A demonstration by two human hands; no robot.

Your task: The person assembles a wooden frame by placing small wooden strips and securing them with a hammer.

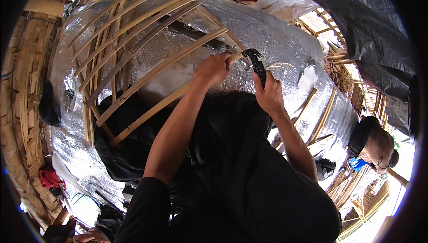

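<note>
My left hand (213,70) is closed on the upper right end of a split bamboo strip (154,110), the lowest strip of a lattice. My right hand (270,95) grips the dark handle of a black hammer (254,61), which looks like a folding multi-tool. The hammer's head is close beside the strip's end, near my left fingertips; whether they touch I cannot tell. The bamboo lattice (133,49) has several curved slats crossed by other strips and lies across my lap on the left. My left fingers partly hide the joint.
A silvery foil sheet (285,42) lies beneath the work. Loose bamboo strips (323,113) rest on it at right. Bamboo walling (26,91) borders the left, black tarp (374,29) the upper right. A person (374,147) is partly visible at far right; a red item (51,178) lies lower left.
</note>
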